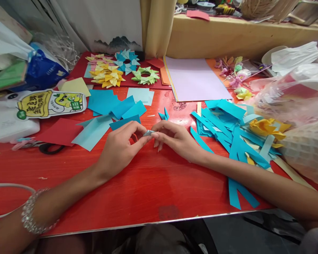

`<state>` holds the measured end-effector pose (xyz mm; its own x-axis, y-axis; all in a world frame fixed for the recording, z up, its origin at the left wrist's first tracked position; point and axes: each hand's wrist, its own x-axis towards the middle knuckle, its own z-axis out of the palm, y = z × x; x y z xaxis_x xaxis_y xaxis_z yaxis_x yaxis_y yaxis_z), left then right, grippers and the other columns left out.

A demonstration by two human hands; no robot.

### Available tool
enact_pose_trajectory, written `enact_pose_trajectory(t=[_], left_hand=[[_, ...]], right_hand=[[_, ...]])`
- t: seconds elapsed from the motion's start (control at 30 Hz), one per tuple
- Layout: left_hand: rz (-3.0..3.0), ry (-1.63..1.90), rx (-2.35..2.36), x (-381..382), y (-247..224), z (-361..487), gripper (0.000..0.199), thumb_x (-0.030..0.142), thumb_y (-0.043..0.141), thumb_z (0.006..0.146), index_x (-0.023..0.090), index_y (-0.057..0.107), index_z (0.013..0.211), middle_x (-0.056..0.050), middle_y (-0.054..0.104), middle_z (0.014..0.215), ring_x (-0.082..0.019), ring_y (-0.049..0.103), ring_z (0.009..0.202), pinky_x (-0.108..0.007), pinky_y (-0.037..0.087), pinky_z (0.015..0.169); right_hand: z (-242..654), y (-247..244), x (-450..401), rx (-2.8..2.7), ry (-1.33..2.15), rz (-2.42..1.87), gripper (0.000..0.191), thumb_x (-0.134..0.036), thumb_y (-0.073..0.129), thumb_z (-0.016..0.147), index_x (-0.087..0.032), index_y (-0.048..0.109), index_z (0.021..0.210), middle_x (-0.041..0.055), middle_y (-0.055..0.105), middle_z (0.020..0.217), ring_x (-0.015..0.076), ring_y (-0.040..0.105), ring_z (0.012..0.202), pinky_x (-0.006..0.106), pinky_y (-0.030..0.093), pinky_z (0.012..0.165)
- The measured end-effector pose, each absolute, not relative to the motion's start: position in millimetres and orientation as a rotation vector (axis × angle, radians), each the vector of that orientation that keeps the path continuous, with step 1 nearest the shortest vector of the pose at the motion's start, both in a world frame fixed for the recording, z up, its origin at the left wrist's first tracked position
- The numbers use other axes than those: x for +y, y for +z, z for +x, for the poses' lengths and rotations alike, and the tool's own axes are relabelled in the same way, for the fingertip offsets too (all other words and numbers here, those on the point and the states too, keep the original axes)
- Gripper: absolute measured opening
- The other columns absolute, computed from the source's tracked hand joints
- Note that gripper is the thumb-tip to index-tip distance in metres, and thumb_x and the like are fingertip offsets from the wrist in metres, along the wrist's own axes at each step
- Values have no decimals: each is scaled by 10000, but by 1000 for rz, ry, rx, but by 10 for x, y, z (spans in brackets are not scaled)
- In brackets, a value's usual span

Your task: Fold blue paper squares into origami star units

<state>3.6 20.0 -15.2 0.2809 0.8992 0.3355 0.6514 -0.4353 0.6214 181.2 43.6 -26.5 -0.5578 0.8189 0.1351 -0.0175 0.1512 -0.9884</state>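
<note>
Pinching small pale blue paper (pixel 148 133) between left hand (pixel 124 144) and right hand (pixel 172 138), fingers curled; lying just far side, blue folded piece (pixel 164 115)

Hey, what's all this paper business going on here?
Someone is working a small piece of light blue paper between the fingers of the left hand and right hand, over a red table. Just beyond lies a small folded blue piece. Loose blue sheets lie to the left, a heap of blue strips to the right. Farther back sit finished-looking folded paper rings, among them a green one and a blue one.
</note>
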Motion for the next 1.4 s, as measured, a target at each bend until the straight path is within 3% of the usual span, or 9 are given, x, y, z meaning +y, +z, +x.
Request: enact_pose_trajectory(t=[0.17, 0.33, 1.0, 1.23, 1.4], left_hand=[[2071, 922, 1322, 190, -111, 36, 149, 350, 575, 838, 203, 573, 860, 10, 618, 839, -119, 580, 744, -223, 472, 645], [2072, 1013, 1307, 211, -85, -3, 138, 279, 501, 895, 239, 626, 938, 18, 641, 900, -118, 579, 837, -228, 461, 760], [2066, 993, 1245, 218, -73, -17, 113, 245, 553, 863, 215, 660, 840, 23, 663, 819, -108, 593, 760, -210, 459, 690], [1972, 934, 1274, 223, -44, -7, 134, 292, 549, 860, 224, 657, 818, 30, 650, 782, -113, 584, 742, -212, 462, 695], [1873, 909, 1361, 235, -69, 19, 254, 361, 463, 900, 209, 636, 794, 18, 633, 734, -114, 572, 699, -217, 456, 661]], right_hand=[[1819, -273, 469, -1688, 1525, -781, 133, -227, 496, 900, -142, 555, 817, -47, 530, 576, 61, 543, 512, 194, 456, 528], [1836, -284, 510, -1658, 1566, -785, 185, -282, 522, 886, -130, 604, 821, -57, 499, 520, 50, 486, 474, 180, 409, 479], [1861, -265, 519, -1689, 1667, -782, 178, -283, 582, 840, -116, 641, 820, -65, 456, 523, 35, 411, 463, 186, 312, 433], [1851, -280, 525, -1723, 1637, -810, 220, -339, 592, 830, -123, 635, 818, -63, 455, 524, 41, 417, 467, 190, 319, 439], [1847, -290, 514, -1722, 1525, -884, 214, -318, 530, 876, -132, 606, 805, -51, 491, 538, 49, 453, 482, 192, 369, 483]])
